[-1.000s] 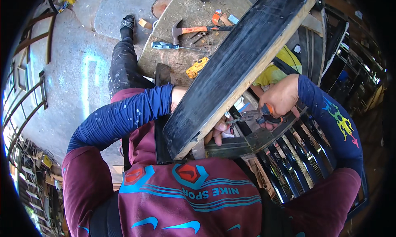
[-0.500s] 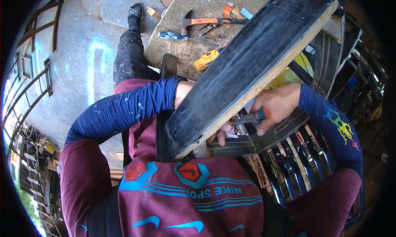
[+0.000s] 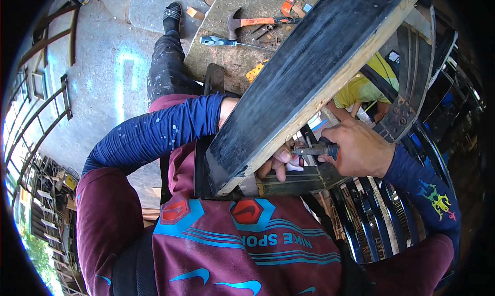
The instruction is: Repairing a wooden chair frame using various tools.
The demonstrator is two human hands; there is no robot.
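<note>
Presently, the right hand [image 3: 357, 148], angled inward, has fingers curled around the handle of a hand tool [image 3: 308, 151] beside a black board [image 3: 296, 87]. The left hand [image 3: 279, 169], mostly behind the board, shows bent fingers near the tool's tip; its grip cannot be determined.

Wearer's two hands [image 3: 356, 149], one held tool [image 3: 311, 151], one black-faced board [image 3: 296, 87], one hammer [image 3: 258, 21], one blue-handled screwdriver [image 3: 219, 41].

black plank [image 3: 301, 87] — slanted, pale-edged | metal tool [image 3: 308, 151] — near it

On the worktop [image 3: 232, 61] lie a hammer [image 3: 258, 21]; a screwdriver [image 3: 221, 41]; a yellow object [image 3: 256, 71].
</note>
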